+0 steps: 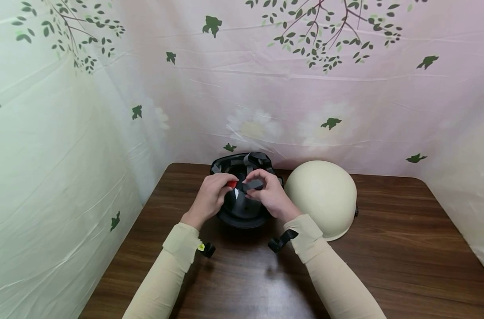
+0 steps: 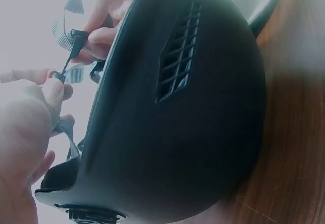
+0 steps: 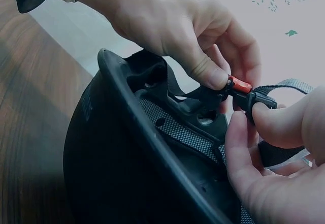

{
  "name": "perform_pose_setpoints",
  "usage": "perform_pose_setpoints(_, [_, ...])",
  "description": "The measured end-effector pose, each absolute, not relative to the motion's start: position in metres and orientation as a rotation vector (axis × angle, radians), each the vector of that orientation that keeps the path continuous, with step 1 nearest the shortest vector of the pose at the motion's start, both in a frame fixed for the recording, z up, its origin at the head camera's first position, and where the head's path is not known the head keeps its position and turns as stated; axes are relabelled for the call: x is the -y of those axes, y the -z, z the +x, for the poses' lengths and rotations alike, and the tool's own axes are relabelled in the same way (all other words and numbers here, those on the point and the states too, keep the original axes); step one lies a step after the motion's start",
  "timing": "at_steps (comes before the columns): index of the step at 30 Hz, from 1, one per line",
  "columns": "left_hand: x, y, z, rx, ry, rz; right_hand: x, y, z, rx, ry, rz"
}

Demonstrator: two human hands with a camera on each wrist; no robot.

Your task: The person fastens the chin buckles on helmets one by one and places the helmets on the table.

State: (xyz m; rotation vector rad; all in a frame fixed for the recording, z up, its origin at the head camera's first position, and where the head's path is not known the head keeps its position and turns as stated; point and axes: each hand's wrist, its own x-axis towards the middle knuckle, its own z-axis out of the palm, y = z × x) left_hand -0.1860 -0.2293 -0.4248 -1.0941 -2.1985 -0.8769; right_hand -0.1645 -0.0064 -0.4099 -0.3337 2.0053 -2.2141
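Note:
A black helmet (image 1: 243, 223) lies with its hollow side up on the table, its grey straps and inner padding showing. Over the hollow, my left hand (image 1: 210, 195) pinches the red buckle part (image 3: 240, 85) between thumb and fingers. My right hand (image 1: 273, 195) grips the black buckle part (image 3: 256, 101) and a grey strap (image 1: 255, 185). The red and black parts meet or nearly meet between my fingertips; whether they are locked together I cannot tell. In the left wrist view, the helmet's side vent (image 2: 177, 51) faces the camera.
Right beside the black helmet stands a cream helmet (image 1: 322, 197), dome up. The brown wooden table (image 1: 405, 248) reaches back to a leaf-patterned curtain (image 1: 266, 79). Another curtain (image 1: 66, 177) hangs along the left side.

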Motion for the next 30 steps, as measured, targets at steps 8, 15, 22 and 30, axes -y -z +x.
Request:
perform_pose_setpoints(8, [0.229,0.424,-0.187,2.165,0.896,-1.101,0.011,0.411,-0.167,-2.029,2.221,-0.316])
perform_pose_setpoints(15, [0.228,0.425,-0.186,2.136,0.898,-1.116,0.015,0.411,-0.166,-2.059,2.218,-0.285])
perform_pose_setpoints(22, [0.224,0.426,-0.188,2.169,0.858,-1.138,0.023,0.409,-0.164,-2.074,2.195,-0.252])
perform_pose_setpoints(30, [0.227,0.425,-0.189,2.189,0.833,-1.135,0.028,0.408,-0.163,-2.044,2.239,-0.21])
